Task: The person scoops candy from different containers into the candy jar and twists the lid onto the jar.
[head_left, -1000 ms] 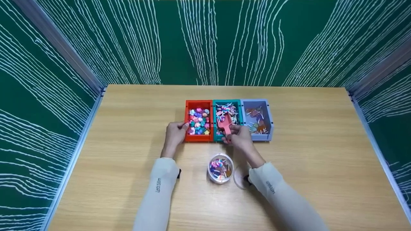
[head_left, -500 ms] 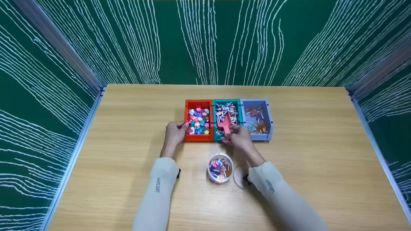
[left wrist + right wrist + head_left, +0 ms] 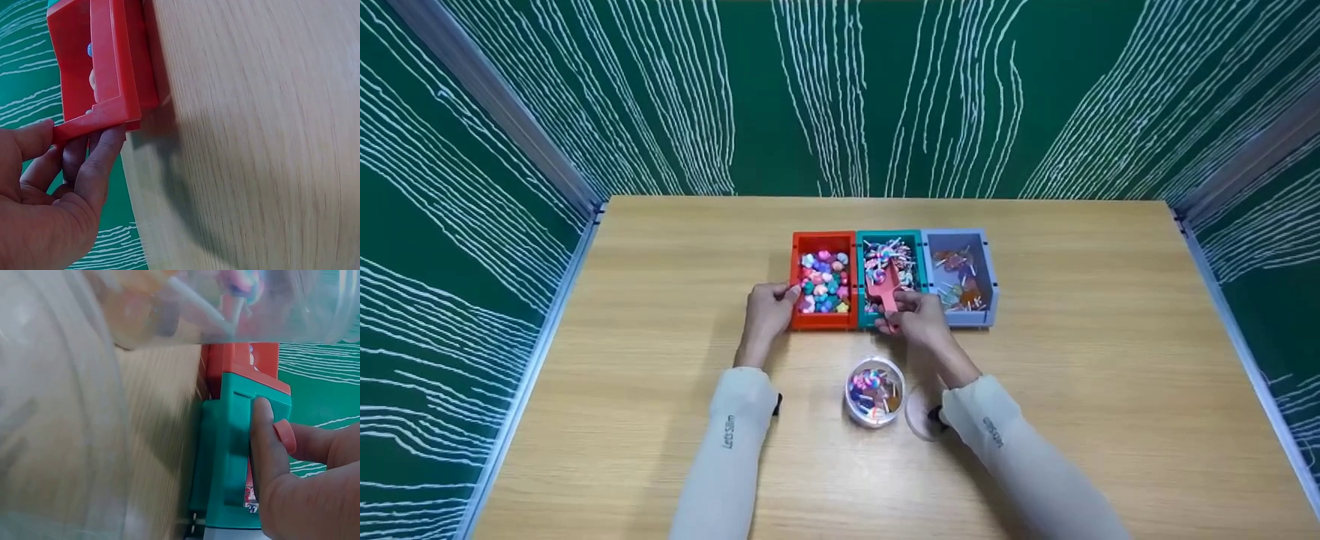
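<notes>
My left hand [image 3: 769, 309] grips the left wall of a red bin [image 3: 825, 322], thumb on the rim and fingers outside, as the left wrist view shows. Small colourful beads [image 3: 823, 281] lie in that bin. My right hand [image 3: 924, 322] pinches the handle of a pink scoop [image 3: 884, 283], whose blade lies among miniature lollipops [image 3: 889, 251] in the teal bin [image 3: 889, 235]. In the right wrist view, the handle's end [image 3: 286, 436] shows between thumb and finger, close to the teal front wall. The fingers partly hide the handle in the head view.
Joined at the right, a grey-blue bin [image 3: 964, 235] holds translucent lollipops [image 3: 960, 289]. A clear jar [image 3: 871, 421] with mixed lollipops stands in front of the bins. Beside it lies a clear round lid [image 3: 917, 414], partly under the right wrist. A green wall [image 3: 802, 172] rises behind the table.
</notes>
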### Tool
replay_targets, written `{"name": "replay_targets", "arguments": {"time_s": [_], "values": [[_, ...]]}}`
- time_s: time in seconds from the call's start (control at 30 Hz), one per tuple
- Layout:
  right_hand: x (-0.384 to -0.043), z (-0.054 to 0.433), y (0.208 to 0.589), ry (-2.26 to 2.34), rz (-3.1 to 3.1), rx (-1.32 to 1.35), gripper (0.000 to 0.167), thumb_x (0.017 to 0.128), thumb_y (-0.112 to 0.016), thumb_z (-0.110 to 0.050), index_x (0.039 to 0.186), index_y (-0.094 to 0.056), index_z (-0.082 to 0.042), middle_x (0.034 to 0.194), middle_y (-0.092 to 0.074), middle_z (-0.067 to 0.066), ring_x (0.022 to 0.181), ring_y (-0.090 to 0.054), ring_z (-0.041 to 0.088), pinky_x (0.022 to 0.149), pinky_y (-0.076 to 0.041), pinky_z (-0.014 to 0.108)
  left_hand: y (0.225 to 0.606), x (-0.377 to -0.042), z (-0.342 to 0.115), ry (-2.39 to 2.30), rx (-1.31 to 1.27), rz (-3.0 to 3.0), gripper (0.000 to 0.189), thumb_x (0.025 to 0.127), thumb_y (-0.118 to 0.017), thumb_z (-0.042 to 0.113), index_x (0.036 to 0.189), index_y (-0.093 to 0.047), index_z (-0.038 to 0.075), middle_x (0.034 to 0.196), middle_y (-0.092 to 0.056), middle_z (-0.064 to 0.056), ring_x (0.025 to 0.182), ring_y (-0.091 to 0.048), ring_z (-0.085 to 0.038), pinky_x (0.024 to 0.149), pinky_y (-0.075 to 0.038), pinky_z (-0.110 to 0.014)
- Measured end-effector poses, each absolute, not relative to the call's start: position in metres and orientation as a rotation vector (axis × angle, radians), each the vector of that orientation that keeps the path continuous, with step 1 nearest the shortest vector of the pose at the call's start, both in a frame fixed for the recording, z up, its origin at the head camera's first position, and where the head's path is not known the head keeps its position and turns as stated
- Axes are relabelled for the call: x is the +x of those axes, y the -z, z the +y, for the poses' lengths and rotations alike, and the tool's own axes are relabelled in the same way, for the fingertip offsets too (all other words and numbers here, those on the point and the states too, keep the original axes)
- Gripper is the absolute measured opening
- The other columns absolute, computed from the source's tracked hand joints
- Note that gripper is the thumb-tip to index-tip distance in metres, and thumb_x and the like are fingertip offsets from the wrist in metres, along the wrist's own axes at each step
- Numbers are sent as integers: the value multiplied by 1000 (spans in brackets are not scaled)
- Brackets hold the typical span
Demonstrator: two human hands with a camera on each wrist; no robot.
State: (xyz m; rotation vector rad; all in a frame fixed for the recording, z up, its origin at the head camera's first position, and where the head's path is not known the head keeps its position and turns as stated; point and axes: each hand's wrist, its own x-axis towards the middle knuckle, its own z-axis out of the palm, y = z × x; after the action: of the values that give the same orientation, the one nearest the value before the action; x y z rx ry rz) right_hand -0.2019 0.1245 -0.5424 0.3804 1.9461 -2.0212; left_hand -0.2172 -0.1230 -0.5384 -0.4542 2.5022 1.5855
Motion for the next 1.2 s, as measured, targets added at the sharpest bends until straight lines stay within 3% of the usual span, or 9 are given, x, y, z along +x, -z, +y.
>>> {"name": "replay_targets", "arguments": {"time_s": [0.23, 0.37, 0.6, 0.9, 1.2], "values": [[-202, 128, 542, 1987, 1931, 416, 53, 100, -49, 18, 152, -42, 15, 127, -62, 32, 75, -73, 13, 77, -63, 25, 537, -216, -123, -1588, -444, 2514, 29, 108, -61, 13, 130, -73, 0, 129, -73, -19, 110, -63, -29, 107, -52, -43], [-202, 126, 542, 2047, 1882, 446, 53, 99, -49, 19, 151, -42, 16, 123, -61, 30, 72, -73, 14, 76, -63, 26, 538, -217, -123, -1590, -432, 2528, 29, 108, -61, 13, 130, -73, -1, 129, -73, -19, 110, -63, -28, 107, -52, -43], [-199, 129, 544, 2078, 1869, 412, 53, 99, -48, 20, 152, -41, 17, 129, -62, 35, 74, -73, 13, 79, -63, 27, 540, -216, -123, -1585, -383, 2597, 24, 106, -64, 11, 120, -78, -2, 111, -75, -19, 96, -60, -25, 89, -51, -38], [-197, 128, 545, 2058, 1893, 429, 53, 99, -50, 19, 152, -45, 13, 132, -61, 34, 77, -74, 13, 81, -63, 27, 539, -216, -123, -1591, -420, 2538, 30, 107, -61, 12, 133, -71, -1, 132, -71, -20, 114, -63, -27, 108, -51, -44], [-193, 133, 545, 2076, 1846, 480, 55, 99, -49, 18, 153, -45, 9, 131, -63, 29, 81, -74, 15, 85, -63, 30, 538, -216, -123, -1589, -437, 2514, 30, 109, -60, 13, 135, -70, 1, 138, -69, -19, 127, -63, -29, 114, -48, -46]]}}
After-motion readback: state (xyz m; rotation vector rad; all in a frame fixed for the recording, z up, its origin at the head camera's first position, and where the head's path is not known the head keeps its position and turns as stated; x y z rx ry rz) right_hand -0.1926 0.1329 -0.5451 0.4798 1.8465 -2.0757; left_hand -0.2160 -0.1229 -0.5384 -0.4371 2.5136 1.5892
